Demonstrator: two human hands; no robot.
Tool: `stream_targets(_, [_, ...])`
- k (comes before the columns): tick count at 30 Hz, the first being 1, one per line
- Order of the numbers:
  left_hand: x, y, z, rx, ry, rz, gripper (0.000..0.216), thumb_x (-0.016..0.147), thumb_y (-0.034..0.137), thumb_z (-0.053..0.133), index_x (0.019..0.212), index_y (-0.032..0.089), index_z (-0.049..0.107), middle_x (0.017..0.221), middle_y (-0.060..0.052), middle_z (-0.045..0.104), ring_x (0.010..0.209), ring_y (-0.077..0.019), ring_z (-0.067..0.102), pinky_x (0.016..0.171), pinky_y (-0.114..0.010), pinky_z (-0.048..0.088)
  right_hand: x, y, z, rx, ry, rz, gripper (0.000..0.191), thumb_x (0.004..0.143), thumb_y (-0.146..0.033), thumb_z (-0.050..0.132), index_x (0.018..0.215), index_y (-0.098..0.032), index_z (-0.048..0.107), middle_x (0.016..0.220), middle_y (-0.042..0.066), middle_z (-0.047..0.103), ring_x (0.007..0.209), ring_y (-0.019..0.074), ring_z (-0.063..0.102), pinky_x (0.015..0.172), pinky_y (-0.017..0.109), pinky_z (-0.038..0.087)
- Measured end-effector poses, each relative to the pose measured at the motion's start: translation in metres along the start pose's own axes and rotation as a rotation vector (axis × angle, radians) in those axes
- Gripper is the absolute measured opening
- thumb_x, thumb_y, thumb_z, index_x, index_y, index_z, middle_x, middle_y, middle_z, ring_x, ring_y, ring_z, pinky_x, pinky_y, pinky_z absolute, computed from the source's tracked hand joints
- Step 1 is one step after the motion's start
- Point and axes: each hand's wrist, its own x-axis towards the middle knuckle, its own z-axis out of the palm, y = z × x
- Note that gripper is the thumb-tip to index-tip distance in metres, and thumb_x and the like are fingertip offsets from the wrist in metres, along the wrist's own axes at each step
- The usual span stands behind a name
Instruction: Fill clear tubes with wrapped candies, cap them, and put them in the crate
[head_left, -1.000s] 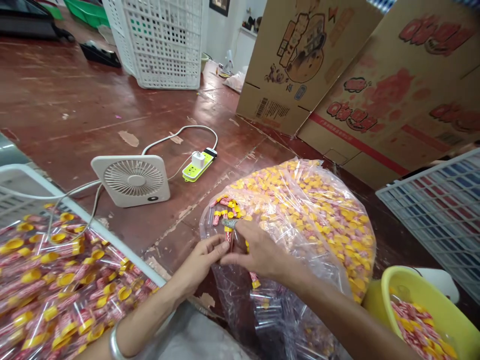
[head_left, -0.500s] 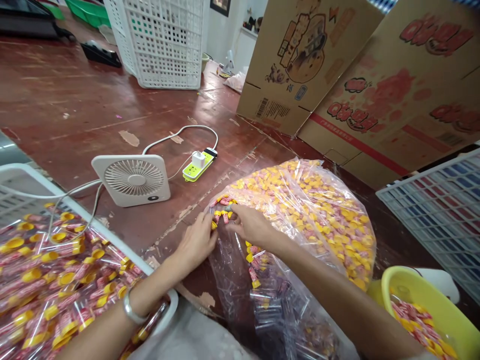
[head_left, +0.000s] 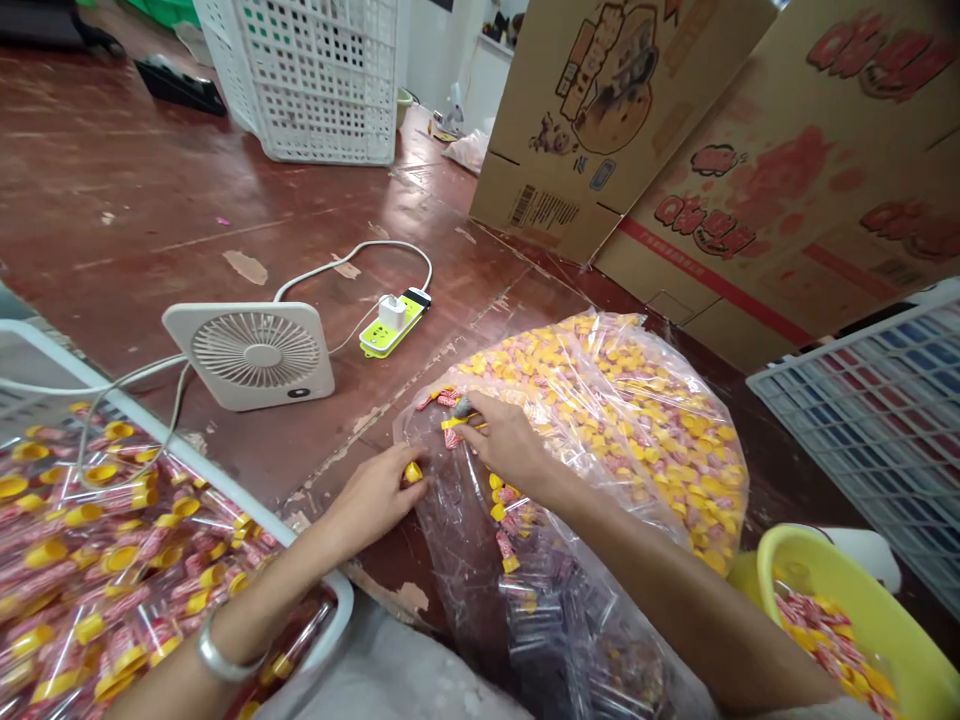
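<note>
My left hand (head_left: 379, 492), wearing a silver bangle (head_left: 225, 652) at the wrist, is closed around a small piece with a yellow cap (head_left: 412, 471). My right hand (head_left: 501, 436) pinches a red-and-white piece with a yellow cap (head_left: 454, 424) over the near left edge of a large clear plastic bag (head_left: 461, 530). A few loose red-and-white pieces (head_left: 444, 397) lie just beyond those fingertips. Heaped in the bag are many yellow-capped pieces (head_left: 637, 400). Clear tubes (head_left: 536, 630) lie at its near end, under the plastic.
At left, a white basket (head_left: 270, 530) holds many filled clear tubes with yellow caps. A white fan (head_left: 262, 355) and a green power strip (head_left: 396, 323) stand beyond. Cardboard boxes (head_left: 757, 200), a white crate (head_left: 870, 390) and a yellow bucket (head_left: 885, 610) line the right side.
My left hand has drawn back left and down, away from my right hand, with a yellow-capped piece in it. The right hand stays near the bag's edge. The view has shifted slightly.
</note>
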Motion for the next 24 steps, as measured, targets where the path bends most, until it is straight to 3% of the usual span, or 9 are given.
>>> stream_targets(3, [-0.018,0.005,0.002,-0.367,-0.073,0.049,0.028,0.088,0.043,0.057,0.101,0.02,0.066,0.098,-0.004,0.072,0.091,-0.0232,0.064,0.082,-0.031,0.048,-0.026,-0.005,-0.003,0.245,0.068,-0.063,0.003,0.093,-0.019,0.058,0.092,-0.021,0.059,0.084,-0.001,0.068,0.078,0.0143,0.064,0.072,0.025,0.046])
stream_targets(5, [-0.025,0.009,0.005,-0.625,-0.132,0.026,0.032,0.085,0.048,0.06,0.098,0.019,0.067,0.087,-0.001,0.069,0.079,-0.019,0.061,0.071,-0.027,0.047,-0.041,-0.01,-0.001,0.281,0.065,-0.095,0.011,0.094,-0.019,0.057,0.083,-0.021,0.058,0.079,-0.001,0.065,0.074,0.0143,0.061,0.07,0.026,0.044])
stream_targets(9, [-0.034,0.015,0.014,-1.044,-0.23,-0.135,0.038,0.08,0.052,0.069,0.097,0.018,0.065,0.064,0.008,0.047,0.048,-0.0072,0.036,0.044,-0.019,0.03,-0.067,-0.016,0.002,0.185,0.02,-0.162,0.023,0.093,-0.038,0.062,0.082,-0.021,0.054,0.084,0.001,0.063,0.079,0.0168,0.057,0.073,0.029,0.045])
stream_targets(12, [-0.04,0.021,0.021,-1.254,-0.253,-0.211,0.038,0.077,0.05,0.074,0.092,0.017,0.064,0.062,0.008,0.043,0.044,-0.0044,0.029,0.04,-0.018,0.023,-0.081,-0.021,0.006,0.022,0.018,-0.237,0.045,0.075,-0.05,0.079,0.096,-0.019,0.054,0.101,0.008,0.063,0.095,0.025,0.057,0.081,0.038,0.048])
stream_targets(14, [-0.043,0.027,0.024,-1.324,-0.261,-0.235,0.037,0.077,0.049,0.075,0.09,0.016,0.063,0.06,0.008,0.043,0.043,-0.0039,0.027,0.04,-0.017,0.022,-0.086,-0.025,0.012,-0.078,0.063,-0.253,0.051,0.072,-0.05,0.082,0.098,-0.017,0.054,0.103,0.011,0.062,0.098,0.0282,0.056,0.085,0.042,0.048])
stream_targets(19, [-0.05,0.033,0.024,-1.294,-0.232,-0.223,0.037,0.072,0.05,0.078,0.075,0.017,0.059,0.059,0.007,0.046,0.044,-0.0055,0.031,0.04,-0.018,0.025,-0.093,-0.04,0.021,-0.152,0.025,-0.378,0.048,0.077,-0.055,0.077,0.097,-0.016,0.057,0.098,0.009,0.063,0.095,0.0271,0.056,0.088,0.044,0.049])
stream_targets(22, [-0.068,0.014,0.014,-0.931,-0.214,-0.141,0.026,0.073,0.045,0.075,0.076,0.021,0.065,0.066,0.001,0.063,0.058,-0.015,0.056,0.054,-0.023,0.045,-0.101,-0.042,0.013,-0.208,-0.07,-0.434,0.061,0.07,-0.057,0.081,0.109,-0.016,0.057,0.116,0.011,0.063,0.116,0.0303,0.053,0.107,0.049,0.039])
stream_targets(24, [-0.091,-0.013,0.006,-0.549,-0.123,-0.096,0.02,0.075,0.044,0.071,0.084,0.026,0.071,0.082,-0.003,0.074,0.077,-0.0242,0.067,0.071,-0.03,0.053,-0.11,-0.034,0.004,-0.289,-0.05,-0.362,0.064,0.072,-0.052,0.082,0.118,-0.016,0.056,0.134,0.014,0.057,0.129,0.0325,0.046,0.113,0.051,0.034])
